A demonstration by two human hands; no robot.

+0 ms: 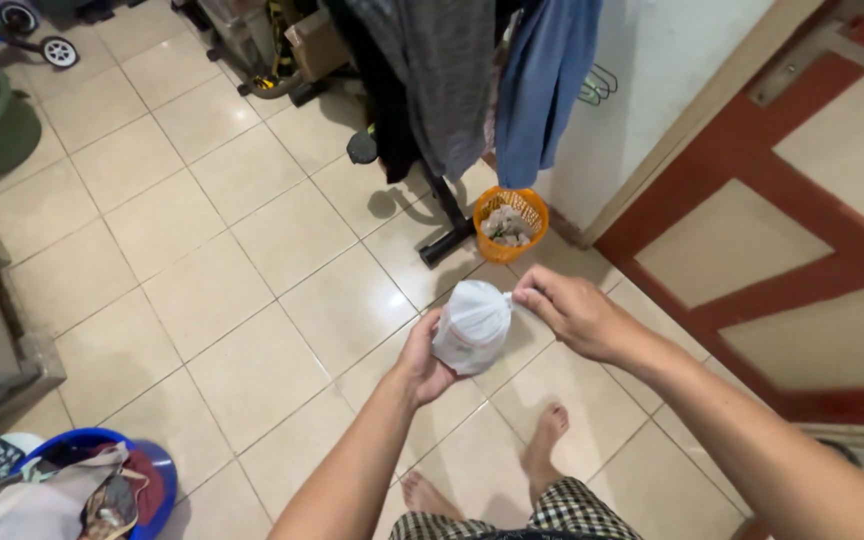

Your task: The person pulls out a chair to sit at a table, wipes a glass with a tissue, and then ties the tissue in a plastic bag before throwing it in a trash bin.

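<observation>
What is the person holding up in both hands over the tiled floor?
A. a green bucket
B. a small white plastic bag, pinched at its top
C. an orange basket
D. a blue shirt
B: the left hand cups the white bag while the right hand pinches its twisted top.

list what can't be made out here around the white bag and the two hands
- White plastic bag, head view: contents hidden by its opaque film.
- Left hand: fingers hidden behind the bag, so its grip shows only in part.
- Right hand: fingertips at the bag's knotted top; the pinch is too small to read.
- Orange basket: contents too small to identify.
- Blue basin: cut off by the bottom edge.
</observation>
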